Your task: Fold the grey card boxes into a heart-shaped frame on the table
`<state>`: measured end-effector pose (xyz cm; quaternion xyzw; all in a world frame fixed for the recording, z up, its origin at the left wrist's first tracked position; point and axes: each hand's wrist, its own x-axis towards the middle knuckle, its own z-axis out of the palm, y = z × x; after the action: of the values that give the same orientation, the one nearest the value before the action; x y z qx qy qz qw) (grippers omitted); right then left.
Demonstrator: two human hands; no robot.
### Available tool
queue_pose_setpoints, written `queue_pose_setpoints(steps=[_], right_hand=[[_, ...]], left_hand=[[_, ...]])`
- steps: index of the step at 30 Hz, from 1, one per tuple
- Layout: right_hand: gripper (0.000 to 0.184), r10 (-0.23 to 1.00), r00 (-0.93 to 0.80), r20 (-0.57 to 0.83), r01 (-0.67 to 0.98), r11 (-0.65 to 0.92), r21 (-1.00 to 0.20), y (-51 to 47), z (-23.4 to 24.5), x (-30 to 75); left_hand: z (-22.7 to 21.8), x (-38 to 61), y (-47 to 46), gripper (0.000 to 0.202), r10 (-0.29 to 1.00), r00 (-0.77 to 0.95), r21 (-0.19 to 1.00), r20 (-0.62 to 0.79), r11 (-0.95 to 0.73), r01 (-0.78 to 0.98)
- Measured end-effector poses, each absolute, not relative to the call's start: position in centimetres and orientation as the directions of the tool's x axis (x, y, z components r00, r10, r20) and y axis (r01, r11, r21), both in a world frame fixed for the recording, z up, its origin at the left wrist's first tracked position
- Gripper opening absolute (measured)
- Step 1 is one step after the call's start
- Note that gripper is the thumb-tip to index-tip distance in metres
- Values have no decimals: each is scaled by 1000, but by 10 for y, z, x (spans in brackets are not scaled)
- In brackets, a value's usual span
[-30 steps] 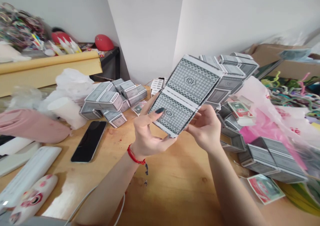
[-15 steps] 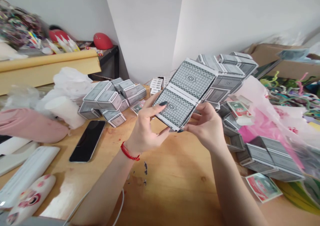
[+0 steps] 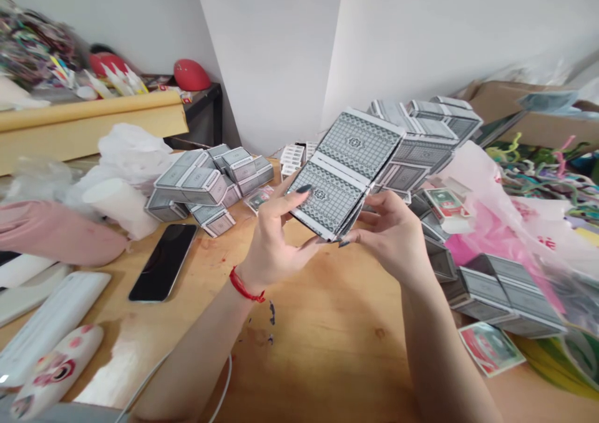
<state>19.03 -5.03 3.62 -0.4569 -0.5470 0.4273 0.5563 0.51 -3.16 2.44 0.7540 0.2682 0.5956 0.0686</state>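
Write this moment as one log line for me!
left hand: holds cards | right hand: at cards' right edge | phone: on table

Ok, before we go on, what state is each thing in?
Patterned playing-card piece: held up, tilted
Left hand: gripping it, thumb on its face
Right hand: gripping its lower right edge
Smartphone: lying flat, screen dark
Left pile of card blocks: stacked
Yellow paper roll: partly unrolled
Red cord bracelet: worn
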Motion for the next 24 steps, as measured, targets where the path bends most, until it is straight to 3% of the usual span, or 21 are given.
queue_pose_setpoints(steps=[12,17,20,24], right_hand=[[48,945,74,317,139,305,-942,-51,31,186],[45,945,32,327,101,322,-941,-50,28,187],[47,933,8,359,91,356,-930,-50,28,186],[56,912,-26,409,203,406,-891,-49,31,189]], left_hand=[[28,8,-32,73,464,70,438,883,-868,236],[33,4,-34,63,597,144,565,789,-798,211],[39,1,-37,62,605,174,592,777,-796,126],[52,-1,-48,62,674,160,650,721,-738,179]])
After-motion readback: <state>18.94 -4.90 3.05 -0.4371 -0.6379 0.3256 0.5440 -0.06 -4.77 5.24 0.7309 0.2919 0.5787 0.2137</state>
